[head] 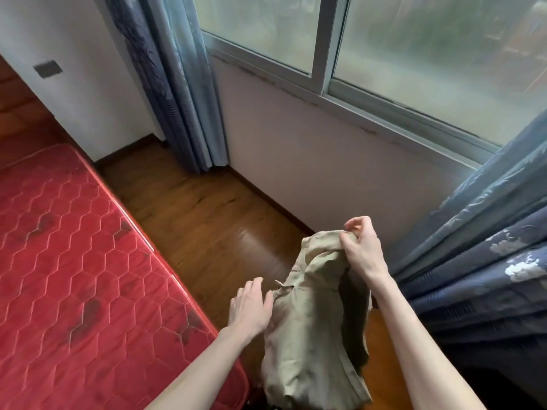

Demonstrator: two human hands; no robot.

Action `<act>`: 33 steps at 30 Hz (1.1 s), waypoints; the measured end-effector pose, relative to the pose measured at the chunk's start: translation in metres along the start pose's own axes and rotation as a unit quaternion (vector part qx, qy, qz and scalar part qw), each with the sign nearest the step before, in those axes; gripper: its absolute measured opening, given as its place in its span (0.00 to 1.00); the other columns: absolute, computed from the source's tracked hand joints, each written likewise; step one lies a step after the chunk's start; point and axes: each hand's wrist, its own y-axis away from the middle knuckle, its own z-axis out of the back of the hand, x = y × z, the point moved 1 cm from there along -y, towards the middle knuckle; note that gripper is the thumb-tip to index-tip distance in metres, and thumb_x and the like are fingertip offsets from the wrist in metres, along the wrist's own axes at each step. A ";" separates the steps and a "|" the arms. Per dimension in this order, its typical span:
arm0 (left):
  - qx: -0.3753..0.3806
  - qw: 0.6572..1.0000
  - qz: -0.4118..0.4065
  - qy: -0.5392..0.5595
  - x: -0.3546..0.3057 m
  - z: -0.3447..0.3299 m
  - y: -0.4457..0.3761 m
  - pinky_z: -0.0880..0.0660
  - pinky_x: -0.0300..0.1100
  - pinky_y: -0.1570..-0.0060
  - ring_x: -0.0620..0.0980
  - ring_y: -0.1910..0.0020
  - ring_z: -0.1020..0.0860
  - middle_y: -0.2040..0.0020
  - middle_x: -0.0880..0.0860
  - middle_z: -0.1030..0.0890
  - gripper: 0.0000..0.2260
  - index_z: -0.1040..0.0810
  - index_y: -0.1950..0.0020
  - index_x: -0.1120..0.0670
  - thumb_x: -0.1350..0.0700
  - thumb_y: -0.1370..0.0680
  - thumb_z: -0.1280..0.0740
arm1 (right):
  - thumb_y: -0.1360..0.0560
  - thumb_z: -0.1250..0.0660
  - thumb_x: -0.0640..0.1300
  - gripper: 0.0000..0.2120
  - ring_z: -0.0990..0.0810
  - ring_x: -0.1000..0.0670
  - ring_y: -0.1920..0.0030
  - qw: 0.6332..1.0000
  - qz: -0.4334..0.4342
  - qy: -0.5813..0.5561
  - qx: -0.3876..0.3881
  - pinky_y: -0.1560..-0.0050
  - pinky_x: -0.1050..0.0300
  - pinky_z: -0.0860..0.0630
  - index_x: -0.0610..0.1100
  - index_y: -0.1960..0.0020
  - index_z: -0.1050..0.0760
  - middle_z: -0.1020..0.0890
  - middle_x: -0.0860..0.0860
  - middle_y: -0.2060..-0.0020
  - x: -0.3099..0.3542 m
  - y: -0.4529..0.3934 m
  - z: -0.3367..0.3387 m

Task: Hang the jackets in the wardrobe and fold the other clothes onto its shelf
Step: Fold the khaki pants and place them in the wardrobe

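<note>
The right hand pinches the top edge of a khaki garment, holding it up over the wooden floor beside the red mattress. The left hand, fingers relaxed, rests against its side.

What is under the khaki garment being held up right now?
Under the khaki garment, pinched at its top by the right hand, lies bare wooden floor. A dark lining or second cloth shows at its right edge. The floor directly beneath is covered.
</note>
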 end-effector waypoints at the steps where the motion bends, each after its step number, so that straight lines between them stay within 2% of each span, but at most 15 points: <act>1: -0.004 1.000 -0.002 0.007 0.000 0.004 0.001 0.31 0.52 0.31 0.56 0.28 0.29 0.26 0.52 0.27 0.23 0.35 0.21 0.51 0.44 0.14 0.44 | 0.21 0.34 0.39 0.08 0.20 0.49 0.47 0.999 0.018 -0.031 -0.002 0.49 0.57 0.28 0.48 0.44 0.28 0.19 0.53 0.52 0.013 0.005 0.003; 4: -0.012 0.999 -0.009 0.032 -0.001 0.017 0.003 0.31 0.52 0.30 0.56 0.28 0.29 0.26 0.52 0.27 0.22 0.35 0.21 0.51 0.45 0.14 0.45 | 0.20 0.33 0.39 0.09 0.21 0.51 0.59 0.989 0.062 -0.125 0.042 0.56 0.59 0.25 0.51 0.47 0.29 0.19 0.47 0.59 0.057 0.027 0.014; 6: -0.015 0.998 -0.012 0.064 -0.004 0.026 0.004 0.31 0.52 0.30 0.57 0.28 0.29 0.26 0.53 0.27 0.21 0.34 0.21 0.51 0.46 0.14 0.45 | 0.20 0.32 0.36 0.09 0.22 0.50 0.61 0.975 0.085 -0.183 0.092 0.59 0.58 0.24 0.47 0.46 0.29 0.20 0.44 0.61 0.084 0.043 0.024; 10: -0.033 0.975 -0.046 0.215 -0.021 0.052 0.011 0.36 0.50 0.25 0.55 0.24 0.34 0.22 0.55 0.30 0.25 0.40 0.18 0.52 0.54 0.16 0.41 | 0.20 0.33 0.33 0.10 0.23 0.51 0.63 0.937 0.102 -0.266 0.201 0.65 0.62 0.25 0.47 0.50 0.28 0.19 0.49 0.63 0.132 0.076 0.045; 13: -0.046 0.920 -0.068 0.384 -0.043 0.084 0.016 0.42 0.44 0.26 0.53 0.20 0.42 0.18 0.54 0.39 0.39 0.47 0.16 0.50 0.64 0.24 0.35 | 0.23 0.33 0.31 0.11 0.23 0.53 0.67 0.900 0.110 -0.335 0.258 0.67 0.64 0.26 0.44 0.49 0.30 0.20 0.49 0.65 0.159 0.101 0.063; 15: -0.062 0.867 -0.080 0.487 -0.056 0.109 0.016 0.37 0.38 0.29 0.51 0.23 0.37 0.20 0.52 0.38 0.48 0.50 0.16 0.49 0.59 0.31 0.28 | 0.25 0.33 0.30 0.12 0.24 0.54 0.67 0.882 0.129 -0.362 0.273 0.67 0.65 0.27 0.44 0.50 0.30 0.22 0.49 0.65 0.173 0.113 0.077; 16: -0.065 0.843 -0.092 0.525 -0.061 0.120 0.014 0.32 0.33 0.34 0.48 0.27 0.32 0.24 0.50 0.35 0.50 0.51 0.16 0.48 0.59 0.31 0.25 | 0.25 0.34 0.31 0.10 0.24 0.53 0.67 0.875 0.133 -0.374 0.277 0.68 0.65 0.27 0.45 0.51 0.30 0.22 0.49 0.65 0.179 0.119 0.084; 18: -0.051 0.811 -0.097 0.575 -0.064 0.137 0.003 0.26 0.28 0.47 0.43 0.37 0.24 0.30 0.50 0.27 0.49 0.52 0.16 0.46 0.63 0.27 0.23 | 0.26 0.36 0.33 0.08 0.25 0.54 0.67 0.868 0.133 -0.392 0.274 0.68 0.65 0.28 0.45 0.53 0.29 0.24 0.50 0.66 0.185 0.127 0.096; 19: -0.032 0.798 -0.091 0.595 -0.062 0.144 -0.002 0.25 0.31 0.48 0.45 0.38 0.21 0.32 0.53 0.22 0.48 0.49 0.16 0.46 0.61 0.27 0.22 | 0.26 0.37 0.33 0.08 0.26 0.54 0.67 0.866 0.133 -0.397 0.273 0.68 0.65 0.28 0.45 0.53 0.30 0.25 0.51 0.67 0.186 0.131 0.101; 21: 0.008 0.792 -0.085 0.605 -0.055 0.157 -0.006 0.24 0.39 0.45 0.53 0.36 0.19 0.35 0.60 0.18 0.39 0.33 0.22 0.54 0.55 0.29 0.20 | 0.25 0.37 0.33 0.08 0.26 0.55 0.67 0.869 0.133 -0.396 0.266 0.68 0.66 0.28 0.45 0.53 0.30 0.25 0.52 0.67 0.186 0.138 0.105; 23: -0.002 0.802 -0.108 0.587 -0.048 0.164 0.000 0.24 0.39 0.47 0.52 0.42 0.18 0.41 0.58 0.14 0.18 0.18 0.36 0.55 0.56 0.25 0.21 | 0.25 0.33 0.33 0.09 0.25 0.54 0.67 0.883 0.129 -0.375 0.252 0.69 0.66 0.27 0.45 0.52 0.29 0.24 0.50 0.66 0.183 0.143 0.104; 25: -0.054 0.817 -0.132 0.559 -0.042 0.175 0.013 0.24 0.34 0.51 0.47 0.50 0.19 0.50 0.55 0.13 0.07 0.15 0.45 0.56 0.58 0.22 0.24 | 0.25 0.30 0.33 0.10 0.25 0.53 0.67 0.912 0.129 -0.314 0.230 0.68 0.65 0.28 0.44 0.51 0.28 0.24 0.47 0.65 0.179 0.147 0.098; 27: -0.110 0.841 -0.157 0.505 -0.036 0.194 0.029 0.26 0.30 0.59 0.42 0.60 0.22 0.57 0.51 0.16 0.04 0.17 0.48 0.59 0.60 0.21 0.25 | 0.22 0.29 0.39 0.06 0.24 0.50 0.64 0.954 0.136 -0.189 0.188 0.64 0.62 0.28 0.44 0.49 0.26 0.21 0.45 0.64 0.177 0.151 0.089; 29: -0.130 0.866 -0.188 0.446 -0.033 0.215 0.044 0.26 0.33 0.62 0.40 0.65 0.25 0.61 0.48 0.19 0.03 0.19 0.49 0.59 0.61 0.20 0.27 | 0.21 0.28 0.49 0.06 0.22 0.51 0.63 0.980 0.125 -0.050 0.146 0.59 0.58 0.27 0.48 0.48 0.23 0.15 0.46 0.63 0.174 0.154 0.075; 33: -0.120 0.887 -0.277 0.350 -0.030 0.247 0.084 0.24 0.36 0.57 0.41 0.63 0.23 0.60 0.50 0.18 0.02 0.20 0.51 0.57 0.63 0.20 0.29 | 0.25 0.27 0.62 0.15 0.24 0.60 0.68 0.965 0.128 0.159 0.167 0.56 0.57 0.27 0.56 0.44 0.23 0.17 0.55 0.67 0.164 0.160 0.035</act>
